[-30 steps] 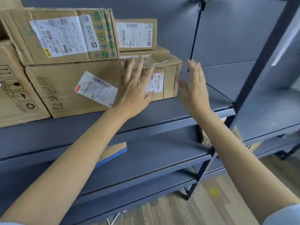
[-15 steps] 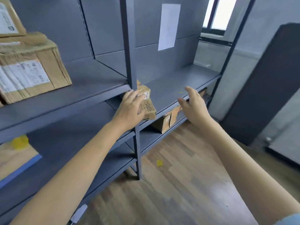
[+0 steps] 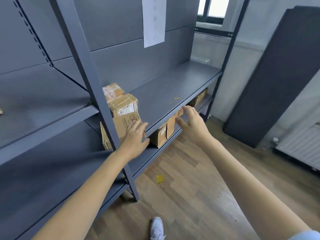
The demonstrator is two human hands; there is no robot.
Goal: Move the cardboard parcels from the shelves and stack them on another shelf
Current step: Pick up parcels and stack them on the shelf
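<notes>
At the shelf (image 3: pixel 173 94) front edge, left corner, parcels (image 3: pixel 123 105) stand stacked. Left hand (image 3: pixel 136 137) and right hand (image 3: pixel 192 122) hover spread, holding nothing. Step: reaching, probably for a box (image 3: pixel 163 131) below. Next: grip both sides.

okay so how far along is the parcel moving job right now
Hard to say what is done: three parcels sit in a row on the shelf by the upright post. In hand: nothing yet. The left hand reaches open at the front parcel, and the right hand is open at the shelf edge. Left: parcels on the lower shelf, and another farther right.
</notes>
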